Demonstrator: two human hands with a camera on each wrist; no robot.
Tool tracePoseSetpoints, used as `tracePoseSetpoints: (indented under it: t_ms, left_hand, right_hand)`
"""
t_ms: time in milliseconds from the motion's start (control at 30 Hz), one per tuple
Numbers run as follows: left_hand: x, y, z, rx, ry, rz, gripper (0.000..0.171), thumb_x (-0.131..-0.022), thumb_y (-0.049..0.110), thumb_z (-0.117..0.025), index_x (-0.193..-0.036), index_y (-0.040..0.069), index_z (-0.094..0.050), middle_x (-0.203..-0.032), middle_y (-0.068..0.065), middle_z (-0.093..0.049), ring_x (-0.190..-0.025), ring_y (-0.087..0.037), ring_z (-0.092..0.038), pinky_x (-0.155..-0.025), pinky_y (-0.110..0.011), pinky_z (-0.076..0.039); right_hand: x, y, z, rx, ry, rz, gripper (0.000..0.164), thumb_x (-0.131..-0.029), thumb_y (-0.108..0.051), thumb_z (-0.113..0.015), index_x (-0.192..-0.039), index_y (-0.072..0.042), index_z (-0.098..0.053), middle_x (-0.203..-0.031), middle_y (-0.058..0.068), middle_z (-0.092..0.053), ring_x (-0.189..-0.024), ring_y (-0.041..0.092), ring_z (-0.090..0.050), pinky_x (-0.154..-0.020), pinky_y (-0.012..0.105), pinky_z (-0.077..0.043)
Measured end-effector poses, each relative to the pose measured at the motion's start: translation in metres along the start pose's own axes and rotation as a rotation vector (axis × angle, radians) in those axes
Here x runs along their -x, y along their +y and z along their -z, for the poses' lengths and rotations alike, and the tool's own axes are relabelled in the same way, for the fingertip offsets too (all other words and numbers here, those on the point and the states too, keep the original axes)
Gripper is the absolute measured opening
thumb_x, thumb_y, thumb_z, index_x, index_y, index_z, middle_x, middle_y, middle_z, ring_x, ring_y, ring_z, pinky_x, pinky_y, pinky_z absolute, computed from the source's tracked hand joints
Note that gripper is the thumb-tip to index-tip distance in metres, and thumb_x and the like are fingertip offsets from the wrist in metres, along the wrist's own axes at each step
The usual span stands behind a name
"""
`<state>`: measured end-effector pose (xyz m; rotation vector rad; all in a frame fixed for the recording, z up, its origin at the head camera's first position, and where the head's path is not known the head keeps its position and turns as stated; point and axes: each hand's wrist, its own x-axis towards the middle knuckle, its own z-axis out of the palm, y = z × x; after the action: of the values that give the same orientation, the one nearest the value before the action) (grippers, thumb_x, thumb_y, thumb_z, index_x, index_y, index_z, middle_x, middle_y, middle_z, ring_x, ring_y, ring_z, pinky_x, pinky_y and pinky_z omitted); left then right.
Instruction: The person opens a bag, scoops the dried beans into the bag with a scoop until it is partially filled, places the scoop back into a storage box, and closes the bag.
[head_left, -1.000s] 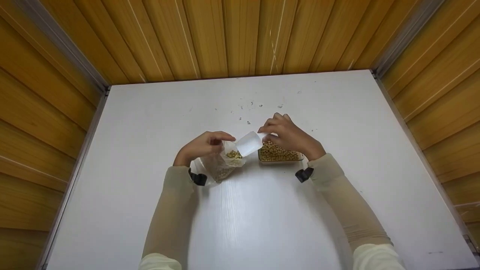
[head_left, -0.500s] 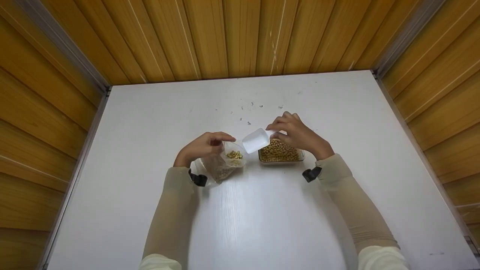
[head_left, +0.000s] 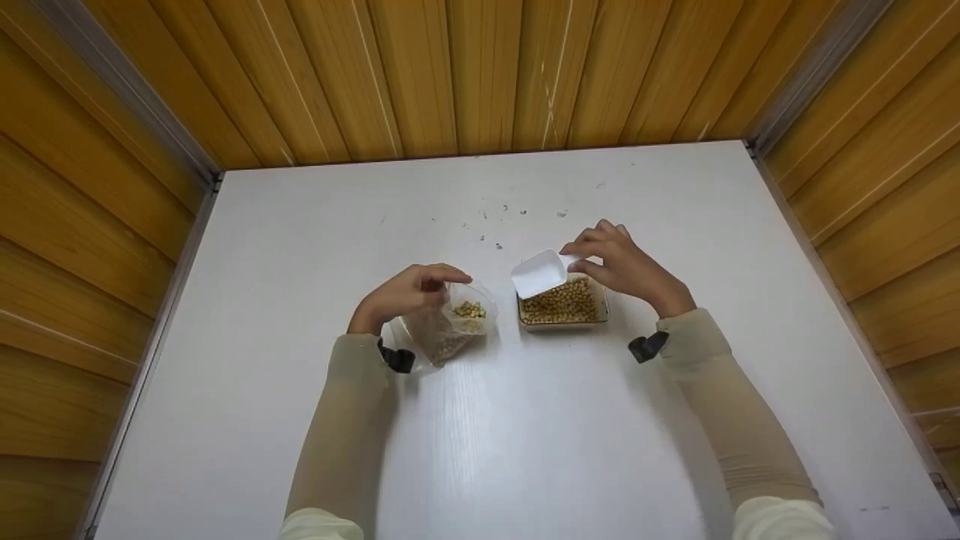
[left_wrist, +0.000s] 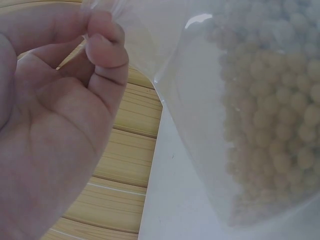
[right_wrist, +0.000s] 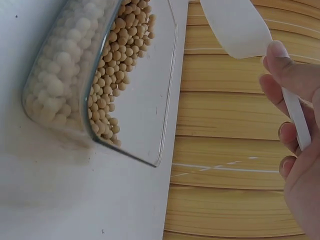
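My left hand (head_left: 405,296) pinches the top edge of a clear plastic bag (left_wrist: 192,125), which is partly filled with soybeans (left_wrist: 280,115). The bag's mouth gapes to the right in the head view, with beans showing inside. With thumb and fingers my right hand (head_left: 619,259) grips the handle of a white scoop (head_left: 539,274). The scoop is tilted and hangs over the back left part of a glass container (head_left: 564,325) of soybeans (right_wrist: 117,60). No beans show in the scoop's visible hollow.
Bag and container stand side by side on a white table (head_left: 480,450), a small gap between them. Small dark marks (head_left: 499,246) dot the table behind them. Wood-look panels (head_left: 480,75) wall off the back and both sides.
My right hand has moved right with the scoop, from the bag's mouth to above the glass container. The left hand and the bag have stayed in place.
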<state>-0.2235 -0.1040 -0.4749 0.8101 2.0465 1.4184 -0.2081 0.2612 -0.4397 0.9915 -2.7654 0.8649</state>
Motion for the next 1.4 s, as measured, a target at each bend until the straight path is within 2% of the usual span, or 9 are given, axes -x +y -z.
tracePoseSetpoints:
  t_ms: [300,567,700,1067,1233,1400]
  left_hand:
    - [0.000,0.000,-0.001,-0.016,0.009,0.020,0.042,-0.090,-0.002,-0.048,-0.128,0.007,-0.062,-0.133,-0.007,-0.058,-0.090,-0.017,-0.044,-0.075,-0.027,-0.040]
    - [0.000,0.000,-0.002,-0.029,0.009,0.002,0.041,-0.089,-0.002,-0.050,-0.128,0.005,-0.062,-0.133,-0.012,-0.058,-0.093,-0.018,-0.044,-0.077,-0.028,-0.039]
    - [-0.001,-0.001,-0.002,-0.026,0.005,0.002,0.041,-0.090,-0.003,-0.049,-0.128,0.006,-0.062,-0.132,-0.010,-0.058,-0.092,-0.019,-0.044,-0.077,-0.029,-0.039]
    - [-0.001,-0.003,-0.001,-0.031,0.000,0.009,0.041,-0.091,0.001,-0.049,-0.129,0.007,-0.061,-0.132,-0.009,-0.058,-0.082,-0.016,-0.042,-0.072,-0.027,-0.038]
    - [-0.002,-0.002,-0.001,-0.019,0.003,0.014,0.040,-0.092,-0.002,-0.049,-0.130,0.003,-0.060,-0.136,-0.012,-0.055,-0.083,-0.016,-0.041,-0.073,-0.027,-0.037]
    - [0.003,0.012,-0.003,-0.020,-0.002,-0.003,0.040,-0.091,-0.005,-0.047,-0.129,-0.004,-0.057,-0.136,-0.021,-0.054,-0.084,-0.018,-0.041,-0.075,-0.026,-0.036]
  right_hand:
    - [0.010,0.012,0.005,0.053,-0.004,-0.009,0.026,-0.080,-0.012,-0.074,-0.106,-0.006,-0.074,-0.097,0.009,-0.069,-0.082,0.021,-0.042,-0.072,0.034,-0.022]
    - [0.020,0.022,0.011,0.105,-0.007,-0.011,0.025,-0.079,-0.011,-0.076,-0.103,-0.005,-0.074,-0.094,0.011,-0.070,-0.080,0.023,-0.043,-0.070,0.033,-0.021]
    - [0.025,0.025,0.016,0.127,-0.024,-0.031,0.025,-0.078,-0.010,-0.076,-0.103,-0.005,-0.074,-0.094,0.011,-0.069,-0.080,0.024,-0.044,-0.070,0.034,-0.022]
    - [0.028,0.016,0.030,0.227,-0.155,-0.096,0.024,-0.080,-0.012,-0.075,-0.104,-0.007,-0.075,-0.093,0.008,-0.069,-0.083,0.023,-0.047,-0.070,0.033,-0.024]
    - [0.025,0.006,0.033,0.288,-0.203,-0.115,0.024,-0.080,-0.010,-0.076,-0.103,-0.008,-0.076,-0.093,0.009,-0.069,-0.085,0.024,-0.049,-0.070,0.034,-0.025]
    - [0.022,0.000,0.034,0.365,-0.249,-0.149,0.023,-0.080,-0.012,-0.075,-0.104,-0.010,-0.076,-0.094,0.009,-0.069,-0.087,0.025,-0.050,-0.070,0.034,-0.027]
